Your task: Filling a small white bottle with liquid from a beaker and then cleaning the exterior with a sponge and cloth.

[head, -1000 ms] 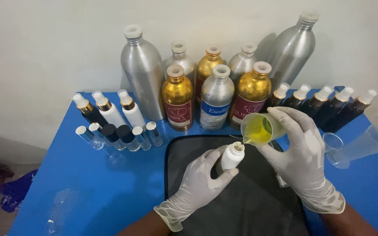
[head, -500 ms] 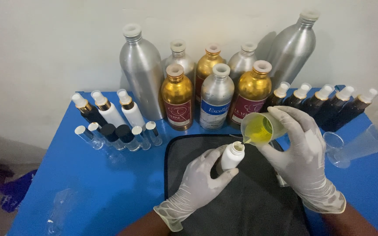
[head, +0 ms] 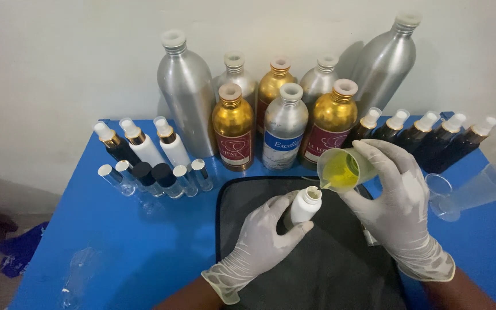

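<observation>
Left hand: your gloved left hand (head: 265, 235) is curled closed around a small white bottle (head: 305, 205), thumb on one side and fingers on the other, holding it upright over the black mat (head: 317, 270).
White bottle: its neck is uncapped; the open mouth sits just beneath the spout of the beaker, above the far half of the black mat.
Right hand: your gloved right hand (head: 400, 204) is wrapped around a clear plastic beaker (head: 344, 168), fingers bent over its far side, thumb not visible.
Beaker: tilted toward the white bottle, with yellow liquid (head: 340, 172) pooled at the lowered spout side; the spout is at the bottle mouth, but whether they touch cannot be told.
Black mat: lies on the blue counter (head: 116, 247), at its near edge, under both of your hands.
Beyond the mat: a cluster of silver and gold metal bottles (head: 285, 123) stands against the wall, all capped.
Left of the mat: three pump-top bottles (head: 144, 143), one dark and two white, lean in a row; nearer you, a row of small clear vials (head: 156, 178) with silver and black caps.
Right of the mat, far side: a row of dark bottles with pale caps (head: 431, 135) leans behind your right hand.
Right of the mat, near side: a clear empty measuring cup (head: 477, 189) lies on its side on the counter.
</observation>
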